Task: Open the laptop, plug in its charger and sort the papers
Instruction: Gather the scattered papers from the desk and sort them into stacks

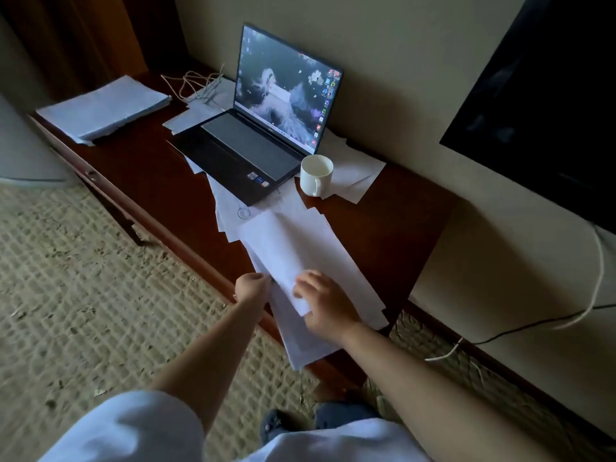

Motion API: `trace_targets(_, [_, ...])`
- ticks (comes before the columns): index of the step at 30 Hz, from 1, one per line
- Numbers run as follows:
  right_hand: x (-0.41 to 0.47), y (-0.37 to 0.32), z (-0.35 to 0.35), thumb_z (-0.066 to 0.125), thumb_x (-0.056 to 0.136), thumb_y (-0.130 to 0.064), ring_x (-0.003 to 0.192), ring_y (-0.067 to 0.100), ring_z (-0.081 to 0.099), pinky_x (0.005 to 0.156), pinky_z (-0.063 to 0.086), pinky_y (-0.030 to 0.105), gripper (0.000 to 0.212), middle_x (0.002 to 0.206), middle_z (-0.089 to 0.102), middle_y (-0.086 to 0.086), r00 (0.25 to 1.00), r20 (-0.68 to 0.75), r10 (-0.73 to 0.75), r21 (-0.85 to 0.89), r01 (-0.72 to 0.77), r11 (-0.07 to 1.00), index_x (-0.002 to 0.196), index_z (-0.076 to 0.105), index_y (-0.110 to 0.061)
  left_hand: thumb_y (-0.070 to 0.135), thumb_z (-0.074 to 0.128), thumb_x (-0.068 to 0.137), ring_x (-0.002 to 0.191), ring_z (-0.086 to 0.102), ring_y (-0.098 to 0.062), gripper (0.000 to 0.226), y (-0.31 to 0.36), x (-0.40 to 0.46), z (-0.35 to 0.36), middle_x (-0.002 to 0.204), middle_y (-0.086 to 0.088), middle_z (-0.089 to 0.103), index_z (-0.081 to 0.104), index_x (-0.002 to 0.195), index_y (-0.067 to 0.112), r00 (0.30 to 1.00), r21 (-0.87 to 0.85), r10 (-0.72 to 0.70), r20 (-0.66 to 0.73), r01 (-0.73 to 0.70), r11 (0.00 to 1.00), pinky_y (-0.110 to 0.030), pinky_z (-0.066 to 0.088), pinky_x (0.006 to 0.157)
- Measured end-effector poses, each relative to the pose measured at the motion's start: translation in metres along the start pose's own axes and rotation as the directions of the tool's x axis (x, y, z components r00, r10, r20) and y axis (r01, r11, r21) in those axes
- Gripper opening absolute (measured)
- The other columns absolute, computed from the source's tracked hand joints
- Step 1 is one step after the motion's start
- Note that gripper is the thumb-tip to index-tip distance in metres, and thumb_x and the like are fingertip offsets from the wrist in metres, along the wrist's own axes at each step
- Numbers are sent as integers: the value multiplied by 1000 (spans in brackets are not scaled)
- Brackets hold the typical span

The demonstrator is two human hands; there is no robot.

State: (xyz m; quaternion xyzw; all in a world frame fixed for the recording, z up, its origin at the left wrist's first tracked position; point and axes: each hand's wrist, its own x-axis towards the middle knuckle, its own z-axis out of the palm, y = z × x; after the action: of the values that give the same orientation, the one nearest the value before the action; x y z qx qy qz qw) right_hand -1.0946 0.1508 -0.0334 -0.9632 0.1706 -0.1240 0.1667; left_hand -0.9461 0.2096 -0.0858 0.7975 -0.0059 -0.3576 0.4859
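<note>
The laptop (253, 135) stands open on the dark wooden table (393, 235) with its screen lit. Loose white papers (300, 248) lie spread in front of it and hang over the table's near edge. My left hand (252, 286) pinches the left edge of the top sheets. My right hand (323, 303) rests on the same sheets, its fingers curled over a folded corner. A neat stack of papers (103, 108) lies at the table's far left. A tangled white cable (196, 83) lies behind the laptop's left side.
A white mug (316, 175) stands right of the laptop on more sheets (358, 175). A dark television (546, 105) hangs on the wall at right, with cables (586, 295) trailing down to the carpet (83, 295).
</note>
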Motion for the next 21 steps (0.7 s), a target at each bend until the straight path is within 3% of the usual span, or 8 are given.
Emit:
trace_targets(4, [-12,12,12,48,80,-1,134,34,31,100,31,35,27,141,42,12,938,308,160,-79,-142,987,105,58,-1,9,62,85,55,45,-17,20,-3,1,-6,57,-4,47,61,67,0,999,-59,-4,38,6,998,-31,46,50])
trace_targets(8, [-16,18,12,45,83,3,142,23,18,94,33,29,29,156,17,3,922,329,202,-99,-179,979,109,52,-8,9,57,89,47,32,-18,33,-9,4,-9,52,-4,36,49,57,9,997,-98,-26,70,33,995,-22,27,47])
trace_targets(11, [-15,14,12,45,91,-1,138,23,31,94,38,30,31,152,30,4,927,226,300,42,-317,947,119,54,-10,12,55,89,49,32,-19,34,-7,2,-9,53,-4,36,45,56,10,996,-111,-45,73,53,992,-25,27,50])
trace_targets(12, [-12,12,11,44,95,-5,131,26,43,93,40,32,32,144,43,10,885,58,463,189,-465,865,125,53,-9,13,56,89,47,32,-19,34,-6,1,-10,53,-4,37,45,57,11,996,-114,-53,76,62,992,-23,27,48])
trace_targets(14, [0,10,0,40,97,-5,117,34,54,88,43,35,35,129,56,20,519,-208,829,566,-628,535,132,50,-5,18,59,90,42,33,-16,35,-4,1,-9,52,-3,41,47,58,11,994,-119,-71,78,80,990,-21,27,43])
trace_targets(15, [4,17,-4,38,97,-3,116,36,54,87,42,35,37,128,57,21,372,-182,910,667,-633,392,132,49,-5,21,61,90,41,33,-16,36,-4,1,-9,52,-2,41,48,58,11,995,-125,-73,67,81,989,-22,28,43])
trace_targets(17, [4,35,-7,38,92,0,114,35,54,86,43,34,40,127,57,17,318,0,948,627,-739,248,128,53,-8,26,63,89,49,44,-18,31,-4,-1,-10,56,-3,48,55,64,10,996,-126,-77,46,82,989,-25,36,49])
trace_targets(21, [-16,44,4,48,84,-9,113,36,55,89,47,41,36,123,59,17,260,142,955,251,-943,220,120,56,-6,8,64,83,57,55,-20,11,-2,-6,-7,68,-8,60,64,72,5,998,-129,-49,47,55,990,-25,45,54])
